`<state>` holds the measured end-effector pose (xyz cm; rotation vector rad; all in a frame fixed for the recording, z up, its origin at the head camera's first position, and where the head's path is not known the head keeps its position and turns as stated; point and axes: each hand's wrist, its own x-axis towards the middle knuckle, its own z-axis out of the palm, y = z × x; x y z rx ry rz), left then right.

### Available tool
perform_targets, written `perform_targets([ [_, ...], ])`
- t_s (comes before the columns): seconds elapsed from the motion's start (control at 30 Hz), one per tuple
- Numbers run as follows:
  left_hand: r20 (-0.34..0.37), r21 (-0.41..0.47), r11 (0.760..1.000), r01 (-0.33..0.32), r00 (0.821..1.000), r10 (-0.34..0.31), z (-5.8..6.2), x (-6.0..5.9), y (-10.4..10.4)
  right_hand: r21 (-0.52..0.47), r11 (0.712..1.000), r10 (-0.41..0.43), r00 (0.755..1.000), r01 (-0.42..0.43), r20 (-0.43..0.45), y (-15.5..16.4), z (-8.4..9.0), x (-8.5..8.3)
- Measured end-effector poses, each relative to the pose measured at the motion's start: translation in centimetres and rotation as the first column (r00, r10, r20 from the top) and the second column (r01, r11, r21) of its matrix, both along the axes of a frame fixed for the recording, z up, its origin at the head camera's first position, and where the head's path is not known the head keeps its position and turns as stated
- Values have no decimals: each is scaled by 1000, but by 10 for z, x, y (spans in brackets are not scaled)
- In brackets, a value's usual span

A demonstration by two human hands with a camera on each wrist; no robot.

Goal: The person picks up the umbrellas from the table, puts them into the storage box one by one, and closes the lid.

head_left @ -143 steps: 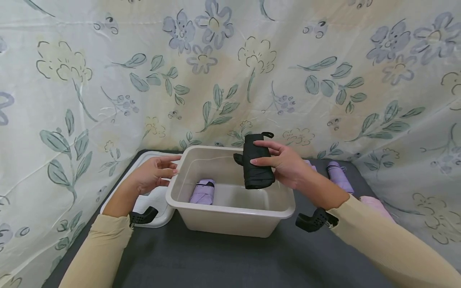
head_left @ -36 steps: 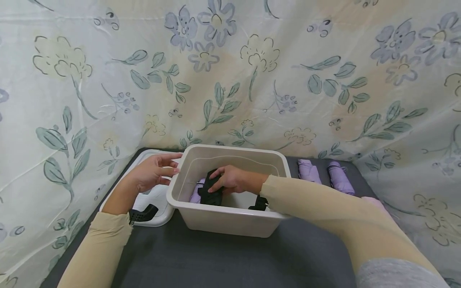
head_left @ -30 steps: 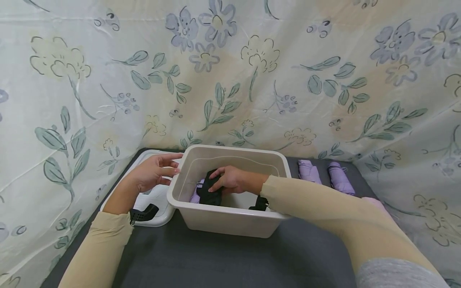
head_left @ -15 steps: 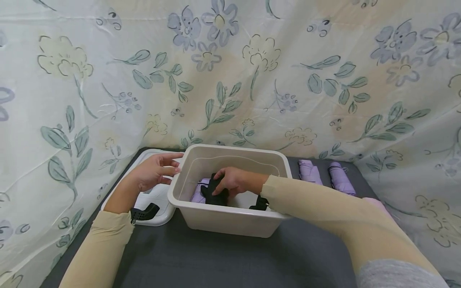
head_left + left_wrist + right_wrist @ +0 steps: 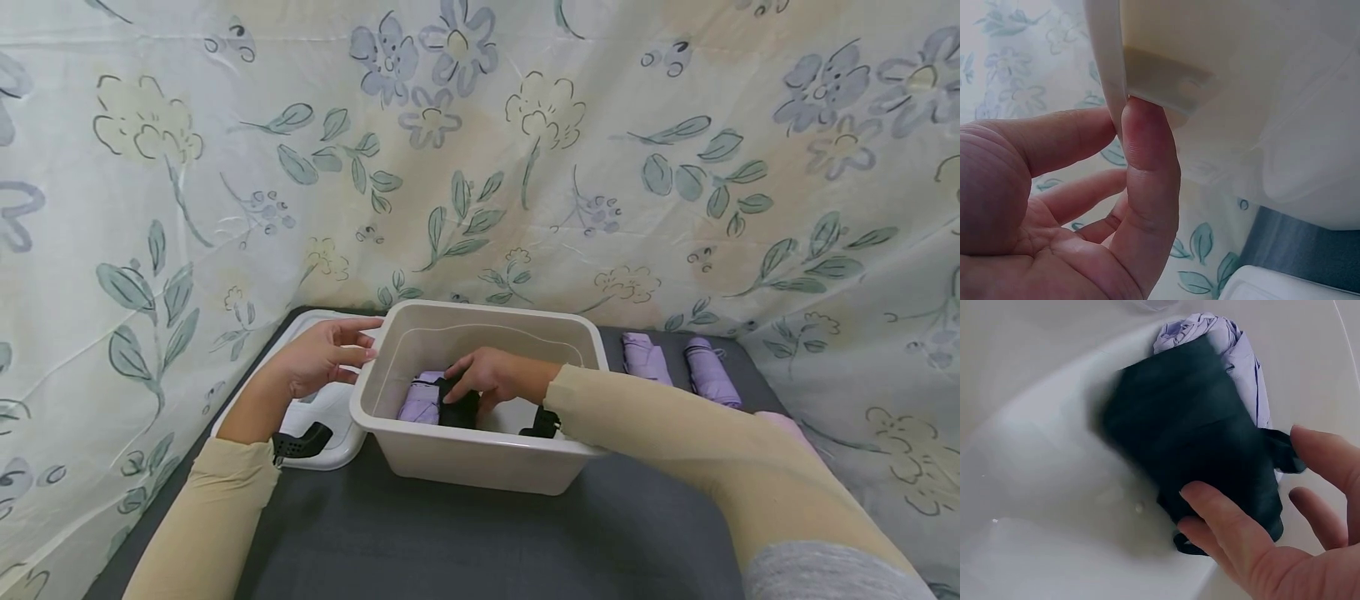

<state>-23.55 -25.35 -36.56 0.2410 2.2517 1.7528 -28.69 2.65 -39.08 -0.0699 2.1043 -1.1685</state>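
A cream plastic bin (image 5: 480, 462) stands on the dark table, its rim pinched at the left between the thumb and fingers of my left hand (image 5: 318, 358). Inside, a purple folded umbrella (image 5: 420, 402) lies toward the left end. Just right of it is a black folded umbrella (image 5: 461, 410), partly covered by my right hand (image 5: 491, 377), which reaches down into the bin. In the right wrist view, thumb and fingertips are spread about the black umbrella's near end, by its strap loops; its far end is blurred and overlaps the purple one.
A white lid (image 5: 333, 429) lies on the table (image 5: 465, 550) left of the bin, partly under my left arm. Right of the bin are two purple folded umbrellas (image 5: 711, 372) and a pink item (image 5: 780, 421) mostly behind my sleeve. A floral curtain (image 5: 525, 167) hangs behind.
My right hand has lowered the black umbrella into the bin, first over the purple one, then slightly right, so more of the purple one shows. My left hand stays at the rim.
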Motion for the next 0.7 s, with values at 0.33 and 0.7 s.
perform_targets([
  [0.33,8,-12,1000,-2,1000,2,3,-1,1,-3,998,65,998,-65,19,8,14,-1],
  [0.7,1,-18,1000,6,1000,-6,2,-1,1,-81,993,90,996,-89,9,33,45,2],
])
